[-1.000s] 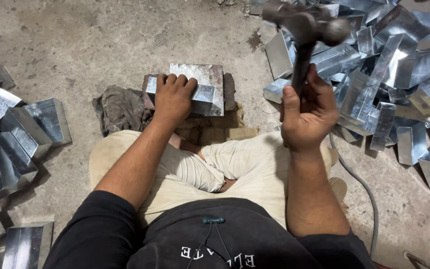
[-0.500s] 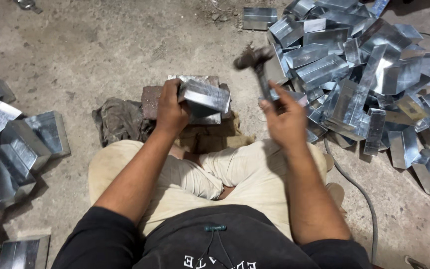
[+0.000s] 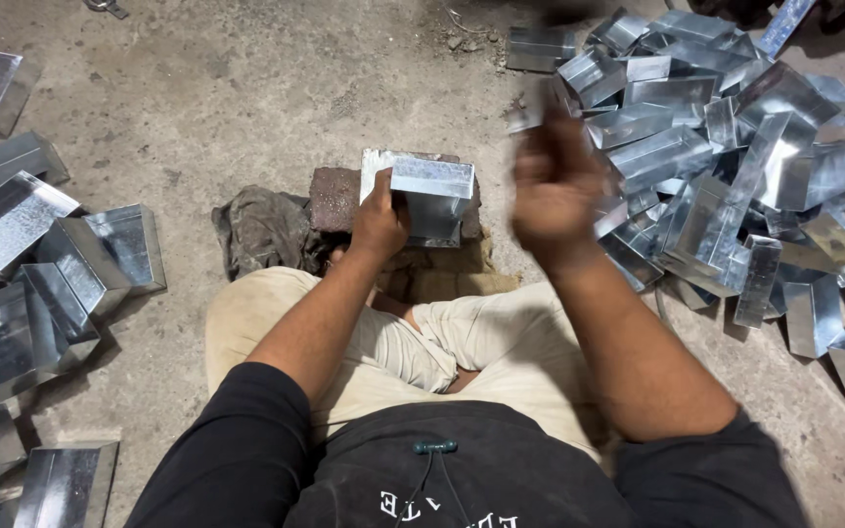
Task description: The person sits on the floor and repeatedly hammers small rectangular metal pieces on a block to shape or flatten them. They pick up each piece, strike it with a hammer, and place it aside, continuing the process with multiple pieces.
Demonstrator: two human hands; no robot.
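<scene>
The left hand [image 3: 380,217] grips the box [image 3: 429,192] on the brick [image 3: 336,197]. The right hand [image 3: 556,186], blurred, is clenched on a hammer that has swung up from its lower position, so another blow seems due. Box piles [image 3: 726,166] flank the floor.

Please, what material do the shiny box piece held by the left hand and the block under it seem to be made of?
The box piece under the left hand looks like thin galvanized sheet steel: silvery, mottled sheen, crisp folded edges. The block beneath seems to be brick or stone: dull reddish-brown, rough, grainy surface; which one is unclear.
</scene>
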